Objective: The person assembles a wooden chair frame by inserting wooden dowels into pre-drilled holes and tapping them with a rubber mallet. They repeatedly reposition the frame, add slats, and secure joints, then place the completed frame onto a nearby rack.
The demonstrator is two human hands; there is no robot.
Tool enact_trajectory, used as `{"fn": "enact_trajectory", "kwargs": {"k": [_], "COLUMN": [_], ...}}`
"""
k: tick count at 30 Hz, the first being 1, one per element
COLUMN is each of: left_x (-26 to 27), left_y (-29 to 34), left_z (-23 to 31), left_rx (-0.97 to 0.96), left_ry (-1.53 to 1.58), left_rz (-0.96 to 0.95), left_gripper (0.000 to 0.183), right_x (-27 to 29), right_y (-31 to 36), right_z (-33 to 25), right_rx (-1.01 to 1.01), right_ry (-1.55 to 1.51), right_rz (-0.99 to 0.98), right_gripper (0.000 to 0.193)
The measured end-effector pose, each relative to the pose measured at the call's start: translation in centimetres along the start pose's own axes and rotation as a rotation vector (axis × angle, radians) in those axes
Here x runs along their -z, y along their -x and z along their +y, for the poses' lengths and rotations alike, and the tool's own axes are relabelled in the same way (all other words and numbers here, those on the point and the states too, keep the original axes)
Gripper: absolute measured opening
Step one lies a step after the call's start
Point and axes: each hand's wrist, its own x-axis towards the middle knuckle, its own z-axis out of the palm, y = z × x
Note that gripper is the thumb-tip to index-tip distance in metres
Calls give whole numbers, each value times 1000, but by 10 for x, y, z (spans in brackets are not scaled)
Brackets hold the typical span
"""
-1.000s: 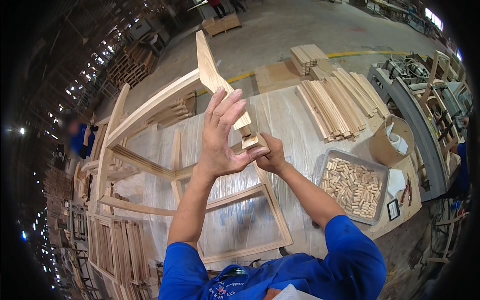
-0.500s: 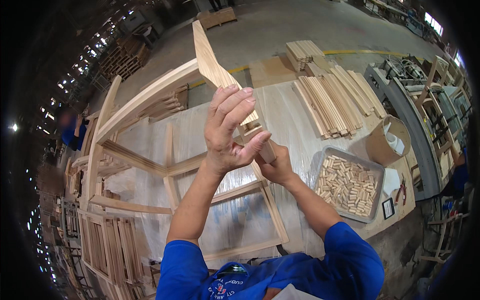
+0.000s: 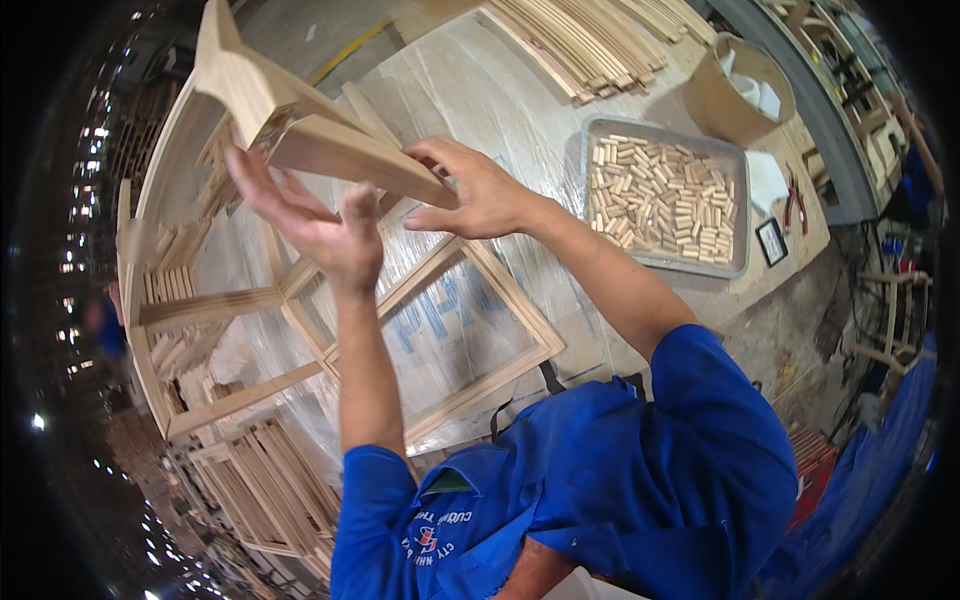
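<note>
A pale wooden chair frame (image 3: 250, 297) stands on the wrapped table at the left, with a wide shaped post (image 3: 235, 75) at its upper end. A short wooden rail (image 3: 350, 157) meets that post at an angle. My right hand (image 3: 485, 190) grips the rail's near end between thumb and fingers. Just below the joint is my left hand (image 3: 325, 235), open and slightly blurred, its fingers spread; whether the fingertips touch the wood I cannot tell. The inner side of the joint is partly hidden.
To the right, a grey tray (image 3: 740, 215) holds many wooden dowels. Behind it stand a brown bucket (image 3: 715, 100) and long wooden strips (image 3: 570, 45). Red-handled pliers (image 3: 795, 210) lie near the table's right edge. More slatted frames (image 3: 265, 480) stand at lower left.
The view has swung, so the bench things sit higher in it. Post and rail now appear farther left. My left hand has come off the wood and opened; my right hand still holds the rail.
</note>
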Motion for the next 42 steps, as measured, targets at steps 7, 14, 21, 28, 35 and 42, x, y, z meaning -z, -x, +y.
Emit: {"fn": "enact_trajectory", "kwargs": {"k": [7,14,21,28,35,42], "left_x": [-38,-49,-51,-54,-46,-37], "left_y": [91,96,95,94,93,85], "left_z": [-61,-79,-74,-68,-73,-68], "left_rx": [805,843,795,780,790,733], "left_ry": [307,271,178,204,257,206], "left_rz": [-325,-143,-152,-142,-173,-231], "left_gripper": [50,25,25,26,27,25], "right_x": [-76,-121,-117,-112,-94,31], "right_y": [107,94,93,90,108,296], "right_z": [116,112,110,105,103,59], "right_rx": [-571,-783,-805,-782,-688,-429], "right_ry": [-75,-28,-4,72,137,582], "right_rz": [174,365,324,300,216,405], "right_gripper": [115,107,97,84,76,26]}}
